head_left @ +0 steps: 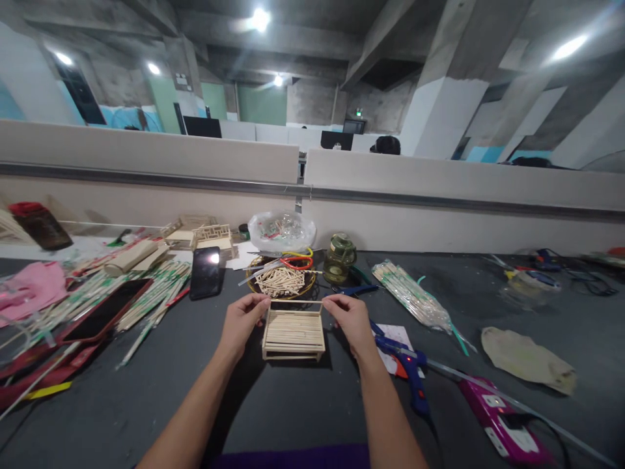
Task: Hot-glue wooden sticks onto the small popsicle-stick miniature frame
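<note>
Stick bench [293, 335], its top rail [295, 301] in narrow pinch grip of left hand [244, 319] and right hand [350, 318]

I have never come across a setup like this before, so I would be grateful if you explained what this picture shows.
There is no machine here: a person works with two bare hands. The single picture comes from a camera worn on their head, looking forward and down.

The left hand and right hand pinch opposite ends of a thin stick at the back of a small slatted wooden model. Whether that stick is already attached is hard to tell.

On the dark table, a basket of short wooden pieces sits beyond the model, beside a greenish jar. A blue glue gun lies near the right hand, and two phones lie toward the left.
</note>
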`<state>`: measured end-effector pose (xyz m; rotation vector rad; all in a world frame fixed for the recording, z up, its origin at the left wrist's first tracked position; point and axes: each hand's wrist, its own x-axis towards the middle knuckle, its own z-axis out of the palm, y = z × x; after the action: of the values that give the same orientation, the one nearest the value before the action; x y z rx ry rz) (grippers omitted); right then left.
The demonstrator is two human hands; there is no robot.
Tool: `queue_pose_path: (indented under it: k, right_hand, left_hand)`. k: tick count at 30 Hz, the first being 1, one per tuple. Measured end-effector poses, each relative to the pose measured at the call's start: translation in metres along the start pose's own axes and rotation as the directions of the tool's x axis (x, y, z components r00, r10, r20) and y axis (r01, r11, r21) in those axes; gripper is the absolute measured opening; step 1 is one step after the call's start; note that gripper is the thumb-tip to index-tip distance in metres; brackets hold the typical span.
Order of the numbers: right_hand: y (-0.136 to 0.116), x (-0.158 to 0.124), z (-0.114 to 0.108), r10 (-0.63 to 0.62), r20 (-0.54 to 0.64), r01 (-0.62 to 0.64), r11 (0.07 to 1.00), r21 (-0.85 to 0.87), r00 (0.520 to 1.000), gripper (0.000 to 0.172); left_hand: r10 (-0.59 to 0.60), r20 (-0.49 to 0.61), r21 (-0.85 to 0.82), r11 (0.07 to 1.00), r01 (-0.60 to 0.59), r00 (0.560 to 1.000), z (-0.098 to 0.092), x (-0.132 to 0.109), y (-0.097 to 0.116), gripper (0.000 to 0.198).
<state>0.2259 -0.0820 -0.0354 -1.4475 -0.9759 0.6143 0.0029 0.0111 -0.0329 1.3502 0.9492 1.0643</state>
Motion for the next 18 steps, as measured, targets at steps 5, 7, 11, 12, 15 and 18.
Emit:
queue_pose_path:
  k: [5, 7, 11, 12, 15, 18]
  right_hand:
    - [-0.0011, -0.0013, 0.0021, 0.046, 0.024, -0.048, 0.997, 0.059, 0.999, 0.031]
    - [-0.0018, -0.0015, 0.0024, 0.051, 0.028, -0.053, 0.996, 0.074, 0.998, 0.031]
    - [-0.0028, -0.0019, 0.0025, 0.05, 0.031, -0.053, 0.994, 0.094, 0.998, 0.03]
    - [-0.003, -0.002, 0.0024, 0.049, 0.031, -0.052, 0.994, 0.095, 0.998, 0.03]
    - [-0.0035, -0.0023, 0.0018, 0.047, 0.035, -0.05, 0.995, 0.089, 0.998, 0.029]
    - [-0.0039, -0.0023, 0.0011, 0.047, 0.043, -0.05, 0.996, 0.079, 0.998, 0.029]
  left_hand:
    - [0.01, -0.018, 0.027, 1.0, -0.01, 1.0, -0.0007, 0.0009, -0.0017, 0.037]
    - [0.014, -0.014, 0.034, 0.999, -0.014, 1.0, -0.0016, 0.0016, -0.0033, 0.037]
    - [0.019, -0.018, 0.032, 0.999, -0.018, 1.0, -0.0028, 0.002, -0.0057, 0.035]
    - [0.02, -0.018, 0.023, 1.0, -0.019, 1.0, -0.0026, 0.0017, -0.0056, 0.035]
    - [0.002, -0.011, -0.027, 1.0, -0.003, 1.0, -0.001, 0.0, -0.0037, 0.036]
    - [-0.048, 0.025, -0.088, 0.995, 0.05, 0.999, 0.0007, -0.002, -0.0015, 0.041]
